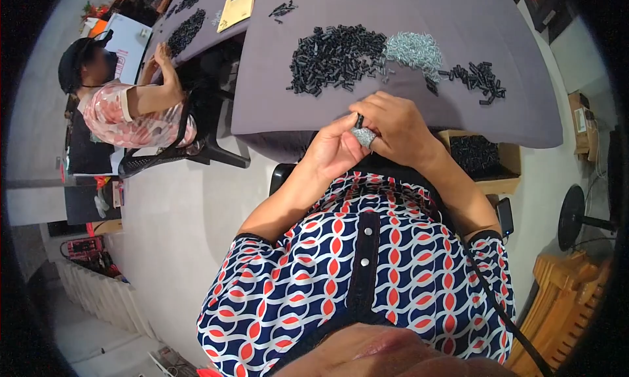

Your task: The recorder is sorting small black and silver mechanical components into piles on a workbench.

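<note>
At the near edge of the grey desk, the left hand cups small silver pieces while the right hand fingers pinch a black piece just above them.

1 head cam, fisheye, looks steeply down past chest at lap and grey table edge; close.

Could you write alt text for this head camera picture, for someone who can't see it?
Seen from above, a person's left hand and right hand meet at a grey table's edge, pinching a small black piece and silvery bits. Piles of black pieces and silver pieces lie on the table; another person sits to the left.
</note>
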Action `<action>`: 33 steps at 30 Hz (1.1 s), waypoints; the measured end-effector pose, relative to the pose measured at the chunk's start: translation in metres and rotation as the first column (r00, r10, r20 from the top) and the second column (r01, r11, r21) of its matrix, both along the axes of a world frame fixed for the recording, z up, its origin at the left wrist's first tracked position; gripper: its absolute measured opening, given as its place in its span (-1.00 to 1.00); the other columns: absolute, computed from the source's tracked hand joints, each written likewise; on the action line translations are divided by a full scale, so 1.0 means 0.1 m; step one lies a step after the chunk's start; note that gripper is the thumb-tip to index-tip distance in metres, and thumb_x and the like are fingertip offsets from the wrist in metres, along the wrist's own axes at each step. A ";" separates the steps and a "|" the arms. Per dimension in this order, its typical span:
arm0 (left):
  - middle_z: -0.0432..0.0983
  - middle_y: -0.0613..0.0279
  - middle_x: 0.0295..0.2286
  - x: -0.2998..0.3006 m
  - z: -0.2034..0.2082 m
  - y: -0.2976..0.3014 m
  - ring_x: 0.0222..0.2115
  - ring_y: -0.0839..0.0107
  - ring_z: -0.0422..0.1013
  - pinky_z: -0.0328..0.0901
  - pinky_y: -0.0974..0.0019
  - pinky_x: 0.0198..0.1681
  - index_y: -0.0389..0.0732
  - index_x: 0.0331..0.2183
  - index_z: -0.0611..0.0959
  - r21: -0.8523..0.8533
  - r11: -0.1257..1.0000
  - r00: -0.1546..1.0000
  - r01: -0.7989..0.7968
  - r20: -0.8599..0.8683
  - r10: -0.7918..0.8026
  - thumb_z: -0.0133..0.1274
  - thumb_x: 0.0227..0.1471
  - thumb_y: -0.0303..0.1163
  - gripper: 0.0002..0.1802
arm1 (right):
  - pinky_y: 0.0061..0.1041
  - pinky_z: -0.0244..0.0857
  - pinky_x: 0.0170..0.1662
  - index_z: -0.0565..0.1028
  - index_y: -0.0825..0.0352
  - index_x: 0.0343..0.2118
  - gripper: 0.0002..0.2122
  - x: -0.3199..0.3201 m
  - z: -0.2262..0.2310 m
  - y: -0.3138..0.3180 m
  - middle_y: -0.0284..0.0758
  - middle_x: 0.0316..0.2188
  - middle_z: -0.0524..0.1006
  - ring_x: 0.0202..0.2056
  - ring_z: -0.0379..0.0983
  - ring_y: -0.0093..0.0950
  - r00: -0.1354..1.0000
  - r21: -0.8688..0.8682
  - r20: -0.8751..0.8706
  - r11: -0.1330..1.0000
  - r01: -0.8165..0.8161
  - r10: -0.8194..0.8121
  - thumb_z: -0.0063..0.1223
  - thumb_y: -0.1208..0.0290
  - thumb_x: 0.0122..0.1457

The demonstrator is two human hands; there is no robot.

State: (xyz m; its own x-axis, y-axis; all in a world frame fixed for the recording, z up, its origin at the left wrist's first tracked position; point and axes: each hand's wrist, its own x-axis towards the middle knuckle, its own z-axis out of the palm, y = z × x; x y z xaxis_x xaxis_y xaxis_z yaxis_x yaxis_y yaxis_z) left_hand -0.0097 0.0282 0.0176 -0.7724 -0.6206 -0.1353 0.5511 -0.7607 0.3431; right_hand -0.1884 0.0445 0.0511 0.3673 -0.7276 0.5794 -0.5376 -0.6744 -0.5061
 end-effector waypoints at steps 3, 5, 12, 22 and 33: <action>0.52 0.27 -0.21 0.01 -0.03 0.00 -0.13 0.40 0.46 0.37 0.32 0.00 -0.21 -0.11 0.50 0.001 1.000 0.999 0.015 -0.040 -0.015 0.09 0.16 -0.25 -0.68 | -0.30 0.33 -0.35 0.47 0.30 -0.32 -0.77 0.02 0.02 0.01 -0.31 -0.51 0.42 -0.40 0.43 -0.25 0.998 -0.039 0.063 0.999 0.003 -0.001 0.17 0.41 -0.07; 0.51 0.27 -0.20 0.02 -0.04 0.00 -0.15 0.42 0.47 0.38 0.35 -0.02 -0.21 -0.11 0.51 0.013 1.000 0.998 0.026 -0.051 -0.025 0.10 0.15 -0.26 -0.68 | -0.30 0.34 -0.34 0.47 0.30 -0.32 -0.78 0.02 0.03 0.02 -0.30 -0.49 0.45 -0.38 0.45 -0.25 1.000 -0.043 0.029 0.999 0.007 -0.006 0.16 0.39 -0.06; 0.51 0.25 -0.19 0.01 -0.14 -0.01 -0.17 0.35 0.48 0.41 0.26 -0.05 -0.21 -0.10 0.51 0.075 0.997 0.999 0.034 -0.027 -0.032 0.10 0.16 -0.22 -0.65 | -0.28 0.37 -0.30 0.49 0.32 -0.30 -0.77 0.01 -0.06 0.03 -0.25 -0.46 0.51 -0.35 0.48 -0.22 0.997 0.103 0.074 0.995 0.007 -0.015 0.18 0.37 -0.02; 0.60 0.15 -0.19 0.02 -0.03 -0.23 -0.29 0.46 0.54 0.44 0.43 -0.21 -0.31 0.01 0.56 -0.496 0.867 0.775 -0.043 0.531 0.342 -0.04 0.28 -0.23 -0.59 | -0.27 0.28 0.11 0.55 0.35 -0.17 -0.69 -0.60 -0.16 -0.11 -0.21 -0.03 0.49 0.06 0.37 -0.18 0.912 0.007 -0.132 0.920 0.393 -0.388 0.25 0.46 -0.03; 0.52 0.07 -0.36 -0.14 -0.16 -0.70 -0.36 0.15 0.48 0.38 0.24 -0.28 -0.27 -0.18 0.63 -0.879 -0.043 0.308 0.475 0.120 0.944 0.17 0.01 -0.46 -0.73 | -0.19 0.07 0.28 0.54 0.43 -0.07 -0.59 -1.39 -0.27 -0.09 -0.11 0.11 0.41 0.25 0.14 -0.07 0.664 0.031 -0.303 0.689 0.724 -0.684 0.09 0.62 -0.08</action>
